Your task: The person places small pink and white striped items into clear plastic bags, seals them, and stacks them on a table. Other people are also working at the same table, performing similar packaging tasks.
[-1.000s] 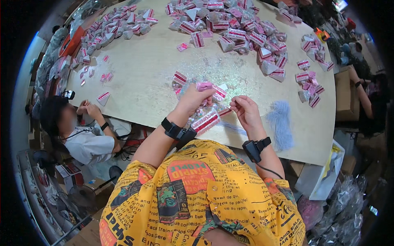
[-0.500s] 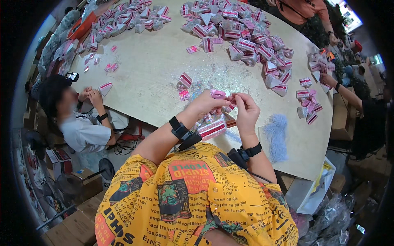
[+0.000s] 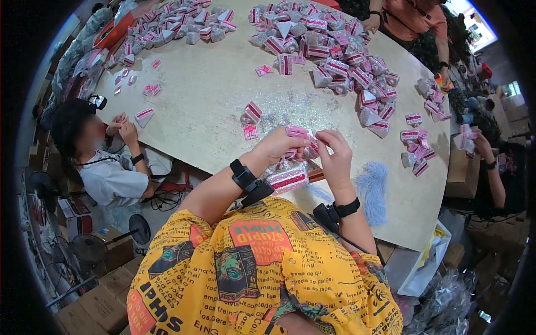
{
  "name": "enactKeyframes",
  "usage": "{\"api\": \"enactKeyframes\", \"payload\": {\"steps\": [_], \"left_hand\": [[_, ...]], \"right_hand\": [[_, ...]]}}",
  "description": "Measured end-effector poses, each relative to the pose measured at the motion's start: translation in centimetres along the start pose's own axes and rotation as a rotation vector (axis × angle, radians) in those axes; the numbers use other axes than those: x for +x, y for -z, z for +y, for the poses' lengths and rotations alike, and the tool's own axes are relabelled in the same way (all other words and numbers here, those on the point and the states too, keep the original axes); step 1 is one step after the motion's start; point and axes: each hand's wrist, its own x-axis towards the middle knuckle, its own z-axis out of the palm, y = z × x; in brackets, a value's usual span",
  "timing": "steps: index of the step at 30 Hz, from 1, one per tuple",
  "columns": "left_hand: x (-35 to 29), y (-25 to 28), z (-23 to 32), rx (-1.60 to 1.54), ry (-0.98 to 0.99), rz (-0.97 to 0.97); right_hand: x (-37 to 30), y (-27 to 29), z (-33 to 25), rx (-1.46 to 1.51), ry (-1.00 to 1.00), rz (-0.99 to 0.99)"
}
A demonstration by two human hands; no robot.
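Observation:
My left hand (image 3: pixel 273 148) is closed round a pink tag (image 3: pixel 297 132) held above the table's near edge. Close beside it, the fingers of my right hand (image 3: pixel 335 161) are pinched together; what lies between them is too small to make out. A cake-slice ornament (image 3: pixel 312 149), striped pink and red, shows between the two hands, partly hidden by fingers. Below them lies a larger-looking glittery cake-slice ornament (image 3: pixel 288 180) with a red band. Just beyond my left hand are another cake-slice ornament (image 3: pixel 252 113) and a pink tag (image 3: pixel 250 132).
Pale blue strings (image 3: pixel 372 192) lie right of my right hand. A big heap of cake-slice ornaments (image 3: pixel 335 53) covers the far table, with another heap (image 3: pixel 178 25) at far left. Loose glitter (image 3: pixel 290 100) is scattered ahead. Co-workers sit or stand left, right and far.
My hands stay nearly in place, and more of the ornament between them shows. The co-worker on the right has drawn a hand back from the table with an ornament in it.

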Motion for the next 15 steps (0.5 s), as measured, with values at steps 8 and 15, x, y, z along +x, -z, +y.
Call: {"api": "enactKeyframes", "payload": {"steps": [8,15], "left_hand": [[0.0,-0.2,0.2,-0.062,0.015,0.002],[0.0,-0.7,0.9,-0.072,0.038,-0.043]], "right_hand": [[0.1,-0.3,0.5,0.258,-0.058,0.043],[0.1,-1.0,0.4,0.205,-0.041,0.080]]}}
